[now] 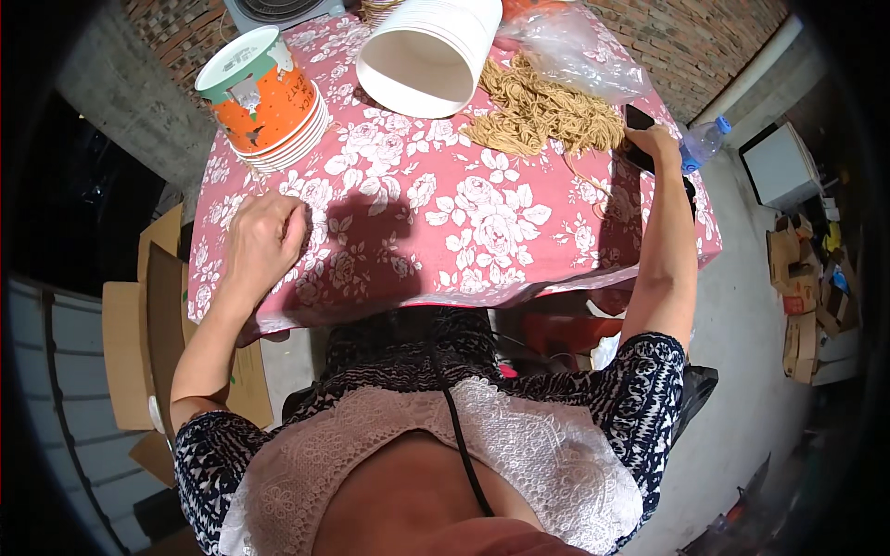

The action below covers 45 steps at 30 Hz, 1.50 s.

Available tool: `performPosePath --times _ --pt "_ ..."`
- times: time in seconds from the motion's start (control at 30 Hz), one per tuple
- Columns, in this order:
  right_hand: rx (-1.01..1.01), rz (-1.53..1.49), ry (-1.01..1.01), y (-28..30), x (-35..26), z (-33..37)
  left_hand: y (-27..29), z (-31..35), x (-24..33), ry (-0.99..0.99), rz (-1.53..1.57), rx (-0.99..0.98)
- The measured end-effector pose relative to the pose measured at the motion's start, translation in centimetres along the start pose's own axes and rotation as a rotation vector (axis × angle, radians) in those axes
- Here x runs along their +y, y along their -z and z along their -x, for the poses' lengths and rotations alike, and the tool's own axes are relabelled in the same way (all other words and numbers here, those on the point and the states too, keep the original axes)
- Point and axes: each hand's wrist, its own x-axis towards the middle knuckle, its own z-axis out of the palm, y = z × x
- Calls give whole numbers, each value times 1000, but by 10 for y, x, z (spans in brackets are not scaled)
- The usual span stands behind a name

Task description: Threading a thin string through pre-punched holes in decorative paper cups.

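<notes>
My left hand rests on the flowered pink tablecloth, its fingers curled in with nothing visible in them. It lies just in front of a stack of orange and green paper buckets. At the right side of the table, my right hand lies across a black phone, fingers bent together at it. Part of the phone is hidden under the hand. Left of this hand spreads a loose pile of tan cord. A clear plastic bottle with a blue cap stands beside my right wrist.
A stack of white buckets lies on its side at the far middle. Clear plastic bags sit behind the cord. Cardboard boxes stand on the floor to the left, with more cardboard at the right. A red stool is under the table.
</notes>
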Motion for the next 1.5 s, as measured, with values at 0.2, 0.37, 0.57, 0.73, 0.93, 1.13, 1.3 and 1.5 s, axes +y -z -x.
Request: performPosePath --times 0.2,0.37,0.57,0.73,0.93,1.13,1.3,1.5 --pt "139 14 81 -13 18 -17 0 -3 2 -5 8 -20" --pt "115 -4 131 -5 10 -12 1 -1 5 2 40 -20" --pt "39 4 68 -6 16 -20 -2 -4 8 -13 59 -21" --pt "107 44 214 -6 9 0 -2 -1 11 8 58 -24" --pt "162 45 210 -1 7 8 -2 -2 14 5 82 -18" --pt "136 24 127 4 2 19 -2 3 10 24 87 -16" --pt "163 76 117 -3 3 8 -3 1 12 13 85 -22" --pt "40 -57 -41 -2 1 7 -3 0 14 9 92 -41"
